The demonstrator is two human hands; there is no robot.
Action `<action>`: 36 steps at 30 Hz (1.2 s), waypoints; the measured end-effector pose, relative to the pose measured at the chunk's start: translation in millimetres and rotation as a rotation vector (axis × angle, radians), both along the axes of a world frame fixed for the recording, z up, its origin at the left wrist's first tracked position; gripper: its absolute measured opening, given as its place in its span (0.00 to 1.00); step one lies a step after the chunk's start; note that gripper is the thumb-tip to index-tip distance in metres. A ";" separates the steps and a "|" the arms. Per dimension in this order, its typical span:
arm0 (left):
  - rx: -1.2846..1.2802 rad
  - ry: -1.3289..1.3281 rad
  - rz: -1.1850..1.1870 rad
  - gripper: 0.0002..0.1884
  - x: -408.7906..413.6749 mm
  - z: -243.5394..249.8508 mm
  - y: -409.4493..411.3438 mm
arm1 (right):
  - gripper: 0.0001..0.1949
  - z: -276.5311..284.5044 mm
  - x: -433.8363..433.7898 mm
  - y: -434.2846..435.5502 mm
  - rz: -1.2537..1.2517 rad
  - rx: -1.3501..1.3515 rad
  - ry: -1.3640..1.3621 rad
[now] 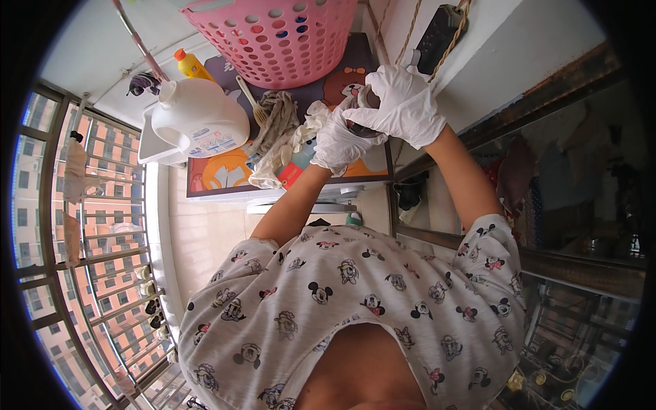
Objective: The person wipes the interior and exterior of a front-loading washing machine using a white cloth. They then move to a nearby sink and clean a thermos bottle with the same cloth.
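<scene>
Both of my hands wear thin white gloves. My left hand (pixel 348 141) and my right hand (pixel 402 105) meet over the right part of a patterned mat (pixel 220 171). Between them is a dark, rounded object (pixel 365 130) with a shiny surface, mostly covered by the fingers; I cannot tell what it is. My left hand is curled against its lower left side, and my right hand reaches over it from the right. Beside my left hand lie crumpled pale gloves (pixel 271 166), a grey-brown cloth (pixel 277 120) and a brush with a light handle (pixel 248 92).
A pink perforated plastic basket (pixel 271 46) stands at the back of the mat. At the left are a large white jug (pixel 200 118) and a yellow bottle with an orange cap (pixel 193 65). A black power strip (pixel 442 38) hangs at the upper right, beside twisted cords. Barred windows (pixel 113 205) line the left side.
</scene>
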State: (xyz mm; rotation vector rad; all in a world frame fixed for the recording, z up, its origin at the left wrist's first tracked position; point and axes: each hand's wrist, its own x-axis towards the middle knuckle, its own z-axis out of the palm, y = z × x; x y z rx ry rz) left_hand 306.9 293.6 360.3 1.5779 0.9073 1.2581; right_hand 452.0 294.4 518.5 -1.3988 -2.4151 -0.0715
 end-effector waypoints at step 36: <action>0.123 -0.011 -0.020 0.40 -12.2 21.7 3.0 | 0.14 -101.7 -16.7 46.9 -0.100 -0.598 1.871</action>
